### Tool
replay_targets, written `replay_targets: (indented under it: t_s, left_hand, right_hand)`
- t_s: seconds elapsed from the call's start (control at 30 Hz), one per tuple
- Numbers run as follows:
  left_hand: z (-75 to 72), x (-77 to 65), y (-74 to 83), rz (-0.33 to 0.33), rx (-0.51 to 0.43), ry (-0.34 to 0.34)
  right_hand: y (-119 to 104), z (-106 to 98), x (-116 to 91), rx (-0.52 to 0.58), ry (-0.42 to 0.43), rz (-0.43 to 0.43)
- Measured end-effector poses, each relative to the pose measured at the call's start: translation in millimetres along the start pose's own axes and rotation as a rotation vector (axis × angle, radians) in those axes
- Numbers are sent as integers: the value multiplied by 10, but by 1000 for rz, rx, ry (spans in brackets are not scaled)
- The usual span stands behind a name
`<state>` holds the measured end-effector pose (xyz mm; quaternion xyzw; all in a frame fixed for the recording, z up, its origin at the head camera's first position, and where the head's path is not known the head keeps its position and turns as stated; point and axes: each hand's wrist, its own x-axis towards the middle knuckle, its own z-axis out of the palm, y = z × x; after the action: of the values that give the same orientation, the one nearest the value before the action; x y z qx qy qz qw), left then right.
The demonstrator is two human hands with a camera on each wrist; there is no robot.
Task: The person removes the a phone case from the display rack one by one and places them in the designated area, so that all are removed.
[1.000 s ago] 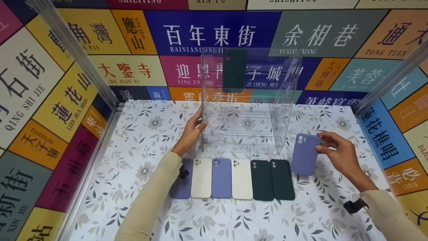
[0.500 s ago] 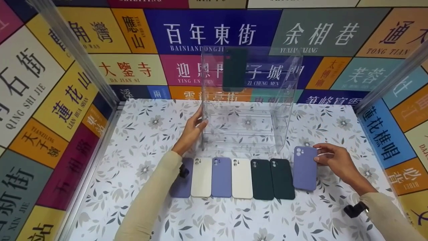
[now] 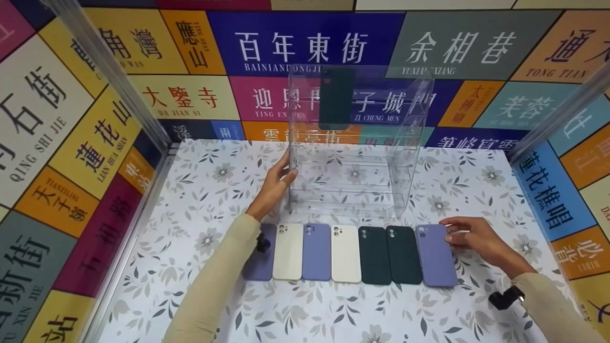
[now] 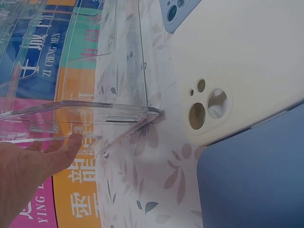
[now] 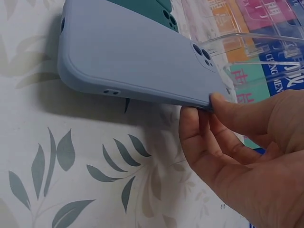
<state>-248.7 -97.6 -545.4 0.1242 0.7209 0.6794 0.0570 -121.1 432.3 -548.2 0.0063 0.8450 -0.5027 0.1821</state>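
Note:
My right hand [image 3: 479, 242] pinches the upper right edge of a purple phone case [image 3: 437, 259] at the right end of a row. In the right wrist view, thumb and fingertips grip the case's long edge [image 5: 156, 99], with a shadow on the cloth beneath it. My left hand [image 3: 274, 186] holds the left side of a clear plastic rack [image 3: 352, 193], thumb in front and other fingers partly hidden behind the panel. A dark green phone case [image 3: 337, 100] stands upright high in the rack.
The row also has two dark green cases [image 3: 404, 255], two cream cases [image 3: 288, 252] and two purple cases [image 3: 316, 252], the leftmost partly covered by the left sleeve [image 3: 219, 276]. Floral cloth [image 3: 295, 314] covers the table. Walls with printed signs [image 3: 305, 43] surround it.
My right hand has brought the purple case down toward the viewer, from above the table to the row's right end beside the green cases. The left hand keeps its hold on the rack.

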Motion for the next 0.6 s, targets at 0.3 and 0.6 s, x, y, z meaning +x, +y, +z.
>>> replay_targets:
  t_s: [0.3,0.6]
  left_hand:
    - [9,3,-8,19,-31,0]
    - [-10,-6,-11,32,-18,-12]
  right_hand:
    - [136,10,45,84,-35,37]
    - [164,48,88,65,-15,60]
